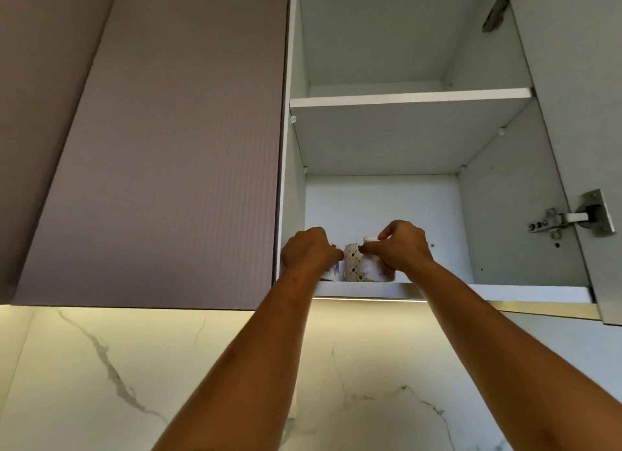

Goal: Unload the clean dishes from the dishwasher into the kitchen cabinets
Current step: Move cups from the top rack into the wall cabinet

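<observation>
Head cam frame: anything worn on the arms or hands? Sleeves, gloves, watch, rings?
Nothing worn that shows. The left hand and right hand have no gloves. The left forearm and right forearm are uncovered down to the frame edge, with no sleeve or cuff in view. Neither wrist has a watch or band. No rings on the fingers that show; most are hidden.

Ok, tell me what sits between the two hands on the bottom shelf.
In the head view, a diamond-patterned cup stands between the left hand and the right hand, on the bottom shelf.
</observation>
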`<action>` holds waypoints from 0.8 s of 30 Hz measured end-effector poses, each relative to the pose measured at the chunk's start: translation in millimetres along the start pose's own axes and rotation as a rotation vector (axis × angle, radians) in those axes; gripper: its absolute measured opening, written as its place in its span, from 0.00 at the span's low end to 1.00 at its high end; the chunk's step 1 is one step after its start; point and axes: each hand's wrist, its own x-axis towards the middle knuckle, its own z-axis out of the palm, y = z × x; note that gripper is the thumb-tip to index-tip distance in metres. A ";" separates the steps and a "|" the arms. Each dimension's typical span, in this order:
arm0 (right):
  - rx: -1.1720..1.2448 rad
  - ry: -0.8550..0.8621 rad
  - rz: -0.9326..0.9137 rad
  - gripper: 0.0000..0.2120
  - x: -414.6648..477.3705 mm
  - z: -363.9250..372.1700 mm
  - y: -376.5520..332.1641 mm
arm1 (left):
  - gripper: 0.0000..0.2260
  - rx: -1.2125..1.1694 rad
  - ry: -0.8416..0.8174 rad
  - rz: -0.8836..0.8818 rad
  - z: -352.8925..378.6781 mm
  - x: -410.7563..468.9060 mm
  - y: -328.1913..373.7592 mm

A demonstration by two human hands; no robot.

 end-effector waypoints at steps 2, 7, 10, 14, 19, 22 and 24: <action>-0.043 0.001 0.009 0.19 2.0 8.9 0.8 | 0.22 -0.005 0.023 0.005 5.8 3.2 -3.0; -0.121 -0.029 0.054 0.24 7.2 21.2 2.5 | 0.22 -0.024 -0.005 -0.027 14.7 9.5 -7.1; -0.152 -0.019 0.051 0.25 5.1 22.6 2.8 | 0.23 -0.013 -0.050 -0.008 13.3 11.0 -9.9; -0.174 -0.032 0.046 0.27 6.2 25.6 3.9 | 0.26 0.022 -0.270 0.080 1.3 8.0 -13.6; -0.142 -0.026 0.029 0.23 8.1 27.9 5.0 | 0.21 -0.184 -0.559 0.027 -14.3 10.0 -16.1; -0.119 -0.012 0.015 0.17 6.2 25.8 5.7 | 0.20 -0.208 -0.599 0.006 -18.0 12.1 -16.6; -0.126 -0.012 0.004 0.15 7.0 26.0 7.8 | 0.20 -0.197 -0.621 0.006 -18.6 14.2 -16.0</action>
